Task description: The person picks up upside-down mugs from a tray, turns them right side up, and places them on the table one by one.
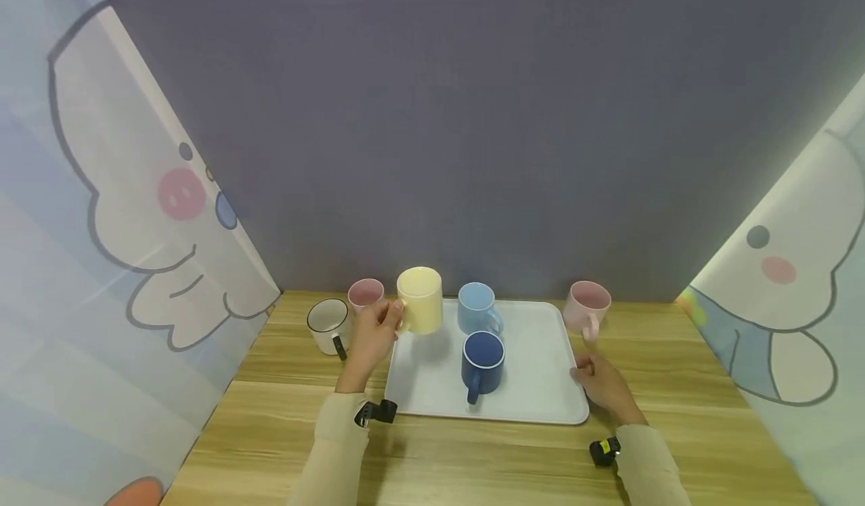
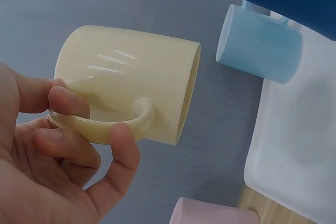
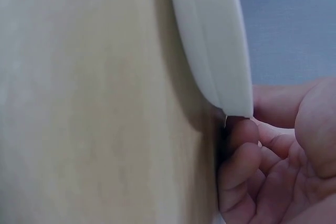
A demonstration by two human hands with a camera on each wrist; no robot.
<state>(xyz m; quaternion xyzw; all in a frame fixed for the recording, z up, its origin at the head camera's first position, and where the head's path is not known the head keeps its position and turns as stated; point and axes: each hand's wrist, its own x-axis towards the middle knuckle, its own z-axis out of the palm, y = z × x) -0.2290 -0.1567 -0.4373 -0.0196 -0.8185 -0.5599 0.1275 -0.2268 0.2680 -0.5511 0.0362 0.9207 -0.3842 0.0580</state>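
Observation:
My left hand [image 1: 374, 335] grips a pale yellow mug [image 1: 422, 301] by its handle, held in the air above the left end of a white tray [image 1: 534, 356]. In the left wrist view, thumb and fingers curl round the handle of the yellow mug [image 2: 128, 72]. On the tray stand a light blue mug [image 1: 476, 307] and, nearer to me, a dark blue mug [image 1: 483, 359]. My right hand [image 1: 604, 386] holds the tray's right edge; in the right wrist view the curled fingers are under the tray rim [image 3: 220, 40] and the thumb is at its other side.
Left of the tray, a white mug [image 1: 327, 322] with a dark rim and black handle stands beside a pink mug [image 1: 366, 292], partly hidden by my left hand. Another pink mug [image 1: 586, 303] stands right of the tray. A grey wall [image 1: 432, 131] rises behind the wooden table [image 1: 473, 461].

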